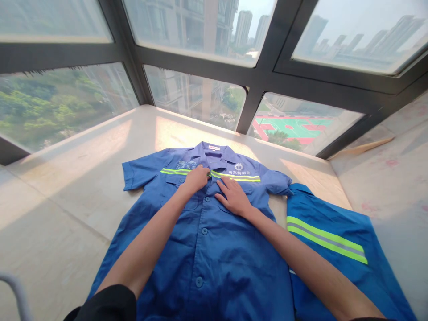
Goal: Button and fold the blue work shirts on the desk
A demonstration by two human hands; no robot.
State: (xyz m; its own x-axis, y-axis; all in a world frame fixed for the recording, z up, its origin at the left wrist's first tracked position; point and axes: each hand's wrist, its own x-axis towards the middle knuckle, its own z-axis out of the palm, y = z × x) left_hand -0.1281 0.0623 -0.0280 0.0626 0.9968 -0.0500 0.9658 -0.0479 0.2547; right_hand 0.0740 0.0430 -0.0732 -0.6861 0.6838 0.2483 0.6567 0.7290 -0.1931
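Blue work shirt, buttoned, lies flat on pale stone sill, collar twd window. L hand curled, pinching front at chest stripe; R hand open, palm pressed alongside. 2nd blue garment at right.

The left hand reaches far forward, curled, knuckles up; the right hand just beside it lies flat, fingers spread.
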